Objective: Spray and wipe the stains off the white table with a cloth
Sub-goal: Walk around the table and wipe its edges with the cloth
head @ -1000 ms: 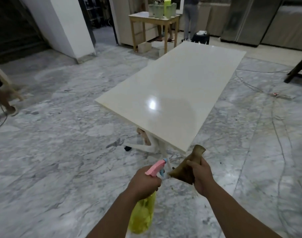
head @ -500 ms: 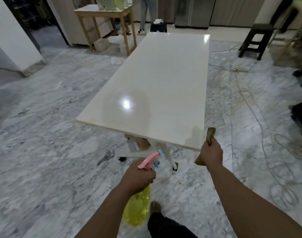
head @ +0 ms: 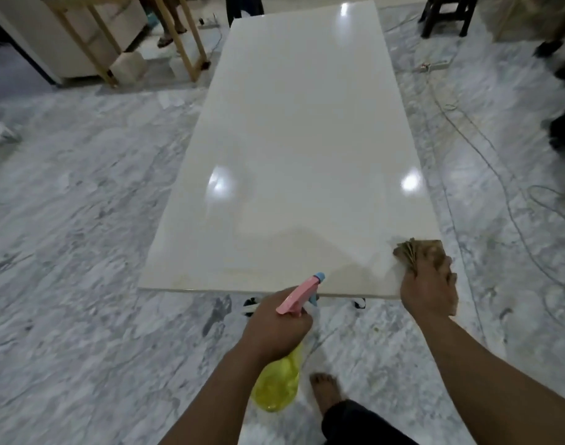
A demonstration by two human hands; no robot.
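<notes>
A long glossy white table [head: 294, 149] stretches away from me. My left hand [head: 276, 322] grips a yellow spray bottle [head: 279, 383] by its pink trigger head, nozzle pointing over the table's near edge. My right hand [head: 429, 287] presses a crumpled brown cloth [head: 416, 252] onto the near right corner of the tabletop. Faint yellowish marks show along the near edge of the table; the blur hides finer stains.
Grey marble floor surrounds the table. Loose cables [head: 486, 149] run along the floor on the right. A wooden side table [head: 120, 36] and a dark stool [head: 448, 11] stand at the far end. My bare foot [head: 326, 393] is below the table's near edge.
I have stepped up to the table's short end. My right hand has brought the cloth from the air onto the near right corner; the bottle's nozzle has reached the near edge.
</notes>
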